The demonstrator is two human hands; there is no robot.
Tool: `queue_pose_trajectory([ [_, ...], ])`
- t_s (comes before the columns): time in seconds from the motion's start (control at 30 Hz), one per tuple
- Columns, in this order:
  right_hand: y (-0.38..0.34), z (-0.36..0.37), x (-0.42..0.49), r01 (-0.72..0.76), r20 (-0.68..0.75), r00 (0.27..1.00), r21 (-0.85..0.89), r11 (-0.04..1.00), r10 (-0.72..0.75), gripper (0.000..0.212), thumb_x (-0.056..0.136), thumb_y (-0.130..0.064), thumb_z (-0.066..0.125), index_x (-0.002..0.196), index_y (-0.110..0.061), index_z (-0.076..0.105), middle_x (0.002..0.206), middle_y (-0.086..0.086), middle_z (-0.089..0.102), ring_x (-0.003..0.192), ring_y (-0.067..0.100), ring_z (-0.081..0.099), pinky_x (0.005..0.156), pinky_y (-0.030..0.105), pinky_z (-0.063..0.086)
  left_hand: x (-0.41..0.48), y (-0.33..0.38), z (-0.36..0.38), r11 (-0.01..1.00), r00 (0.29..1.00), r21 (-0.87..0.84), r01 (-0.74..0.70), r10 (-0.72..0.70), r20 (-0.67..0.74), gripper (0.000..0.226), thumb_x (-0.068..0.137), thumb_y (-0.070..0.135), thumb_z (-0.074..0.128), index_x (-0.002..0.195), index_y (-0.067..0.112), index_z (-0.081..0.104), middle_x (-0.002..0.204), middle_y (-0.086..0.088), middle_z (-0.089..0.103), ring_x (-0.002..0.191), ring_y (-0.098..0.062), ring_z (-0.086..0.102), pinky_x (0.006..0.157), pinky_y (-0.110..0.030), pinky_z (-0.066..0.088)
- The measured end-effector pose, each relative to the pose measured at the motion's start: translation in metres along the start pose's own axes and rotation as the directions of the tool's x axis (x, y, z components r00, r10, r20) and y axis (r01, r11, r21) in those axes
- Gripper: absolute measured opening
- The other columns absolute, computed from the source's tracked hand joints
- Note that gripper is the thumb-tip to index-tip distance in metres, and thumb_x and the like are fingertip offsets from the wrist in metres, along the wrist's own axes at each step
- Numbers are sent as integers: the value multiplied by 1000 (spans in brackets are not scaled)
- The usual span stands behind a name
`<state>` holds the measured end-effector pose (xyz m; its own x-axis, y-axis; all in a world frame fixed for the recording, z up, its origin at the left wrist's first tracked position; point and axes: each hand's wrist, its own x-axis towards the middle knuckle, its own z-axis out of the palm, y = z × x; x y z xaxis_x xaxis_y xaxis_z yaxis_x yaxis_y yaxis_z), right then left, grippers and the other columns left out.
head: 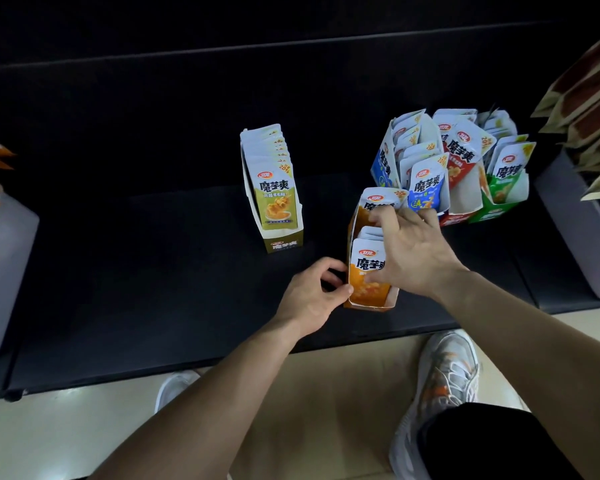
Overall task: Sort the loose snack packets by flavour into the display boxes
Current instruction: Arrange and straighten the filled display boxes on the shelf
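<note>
An orange display box [353,223] stands near the front edge of the black shelf, filled with orange snack packets [367,271]. My right hand [411,249] lies over the top of the box, fingers spread on the packets, thumb on the front one. My left hand [310,296] grips the box's lower left corner. An olive-green box [284,242] full of matching packets stands to the left. Behind to the right stand a blue box [381,164], a red box [454,220] and a green box [499,202], each with packets of its own colour.
The black shelf [153,271] runs left to right with a front edge above a pale floor, where my two shoes [447,372] show. A translucent bin [0,265] stands at far left. A grey bin [582,230] with brown-and-cream packets sits at far right.
</note>
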<state>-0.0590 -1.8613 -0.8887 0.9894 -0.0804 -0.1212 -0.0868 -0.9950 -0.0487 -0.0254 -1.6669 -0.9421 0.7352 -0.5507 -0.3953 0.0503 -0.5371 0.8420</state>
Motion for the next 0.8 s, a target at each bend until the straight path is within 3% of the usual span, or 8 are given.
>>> queue_pose_trajectory([
  [0.07,2,6,-9,-15,-68,998,-16,1000,13,102,49,-63,88,128,-19,43,114,5,66,112,29,57,99,49,32,1,-1,2,1000,1000,-21,6,-6,2,27,92,36,68,117,38,58,101,15,68,85,-6,67,80,-27,56],
  [0.13,3,12,-16,-8,-148,989,-35,999,3,91,42,-63,91,113,-17,58,99,4,68,97,31,62,91,48,38,1,-2,5,997,1000,-69,18,-17,3,27,93,33,69,118,35,59,101,12,70,78,-9,71,78,-30,59],
  [0.23,2,15,-21,24,-212,977,-69,997,-38,75,44,-62,90,93,-14,61,85,4,66,81,30,63,83,44,39,1,-2,8,987,999,-154,46,-46,3,28,94,26,68,120,29,59,102,7,71,73,-13,74,70,-30,61],
  [0.5,0,2,-20,27,27,999,-26,999,-26,64,73,-58,74,121,-28,45,106,-2,69,100,22,64,100,37,38,0,-2,8,981,999,-191,42,-38,24,43,95,23,67,135,33,55,101,5,71,75,-16,74,67,-25,60],
  [0.67,0,-1,-17,37,39,999,-41,998,-35,63,73,-56,74,122,-30,46,101,-1,71,99,24,65,102,39,39,2,-3,5,984,998,-171,40,-33,47,46,96,26,66,139,34,54,103,6,70,75,-16,74,67,-24,59],
  [0.8,1,5,-13,54,-25,998,-128,990,-58,57,71,-56,75,114,-29,50,86,-1,71,85,24,68,94,38,40,2,-3,5,987,998,-157,34,-26,54,46,96,27,65,140,36,54,103,8,70,73,-15,74,66,-25,59],
])
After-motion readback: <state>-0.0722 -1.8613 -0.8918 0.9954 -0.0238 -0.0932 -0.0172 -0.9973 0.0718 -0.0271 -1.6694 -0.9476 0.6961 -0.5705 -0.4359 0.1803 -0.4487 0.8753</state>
